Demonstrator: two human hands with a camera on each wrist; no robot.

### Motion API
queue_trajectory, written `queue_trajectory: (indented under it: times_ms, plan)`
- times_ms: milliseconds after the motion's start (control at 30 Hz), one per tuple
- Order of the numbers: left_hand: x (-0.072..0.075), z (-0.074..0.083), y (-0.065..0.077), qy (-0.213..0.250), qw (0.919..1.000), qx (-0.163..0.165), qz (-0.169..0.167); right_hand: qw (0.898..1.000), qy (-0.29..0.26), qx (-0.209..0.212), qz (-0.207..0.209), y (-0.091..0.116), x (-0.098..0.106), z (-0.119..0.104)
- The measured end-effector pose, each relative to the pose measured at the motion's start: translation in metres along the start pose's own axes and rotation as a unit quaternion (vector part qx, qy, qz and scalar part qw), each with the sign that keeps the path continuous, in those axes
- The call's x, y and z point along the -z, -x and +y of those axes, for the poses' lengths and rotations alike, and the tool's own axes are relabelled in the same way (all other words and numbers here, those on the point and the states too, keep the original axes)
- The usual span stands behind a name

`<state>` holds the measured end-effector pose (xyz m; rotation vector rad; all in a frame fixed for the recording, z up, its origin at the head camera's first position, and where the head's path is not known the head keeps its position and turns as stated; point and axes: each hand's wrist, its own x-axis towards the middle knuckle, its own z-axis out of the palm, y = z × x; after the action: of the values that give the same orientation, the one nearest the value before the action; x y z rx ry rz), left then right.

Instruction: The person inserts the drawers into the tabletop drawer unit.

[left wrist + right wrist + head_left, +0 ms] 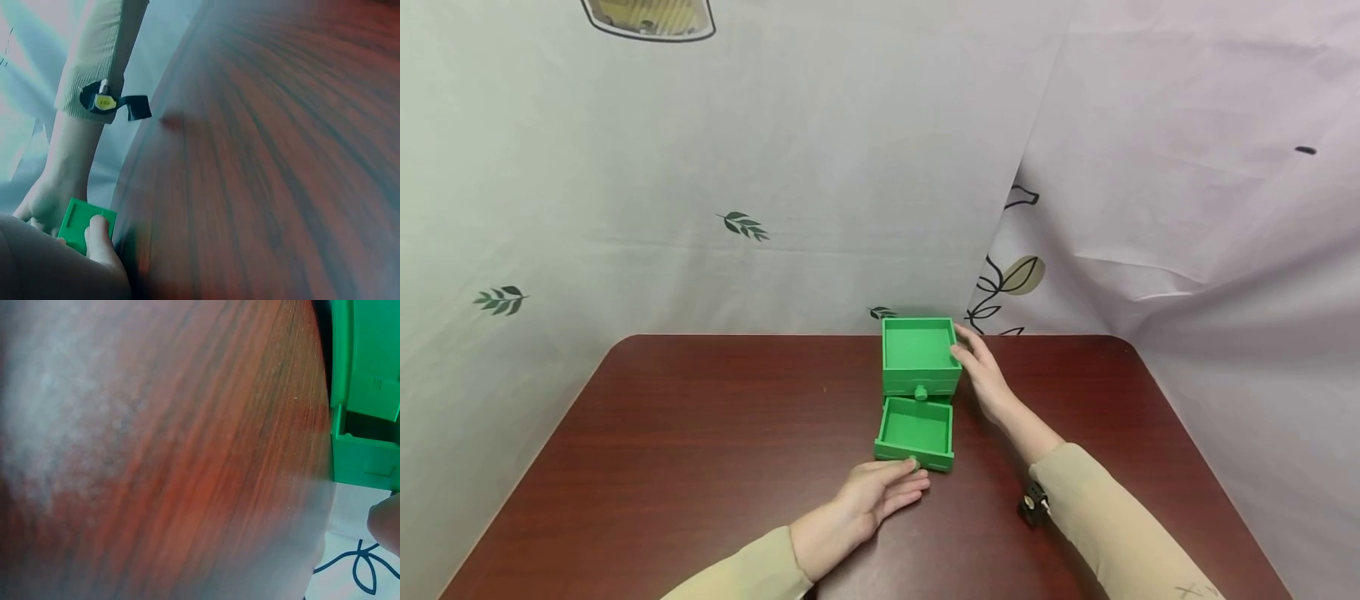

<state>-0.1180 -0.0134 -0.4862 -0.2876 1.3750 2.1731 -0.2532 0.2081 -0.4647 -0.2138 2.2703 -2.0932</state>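
A small green drawer box (922, 382) stands near the table's back edge, its top recessed like a tray. Its lower drawer (916, 427) is pulled out toward me, with nothing inside. My left hand (867, 510) pinches the knob of that drawer from the front, the other fingers stretched out below it. On the box's right side my right hand (987, 379) holds the wall, thumb at the top rim and fingers toward the back corner. The left wrist view shows the green box (78, 219) partly behind a finger. Only a fingertip (385, 522) of the right hand shows in its wrist view.
The dark red wooden table (700, 450) reaches to a pale cloth backdrop (820, 167) printed with leaves. Cloth also hangs along both sides. A black strap with a small device (1034, 502) sits at the right sleeve's cuff.
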Motion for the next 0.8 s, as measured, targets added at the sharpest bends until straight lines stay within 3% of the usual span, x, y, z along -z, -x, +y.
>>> queue_trajectory:
  times_ms: [300, 800]
  plan:
    - [-0.016, -0.005, -0.007, 0.02, 0.9994, -0.01, 0.026, 1.0, 0.002, 0.004, 0.004, 0.0, 0.001, 0.001]
    - [-0.024, -0.009, -0.012, 0.02, 0.9992, -0.017, 0.029, 1.0, -0.003, 0.001, 0.006, -0.001, 0.001, 0.002]
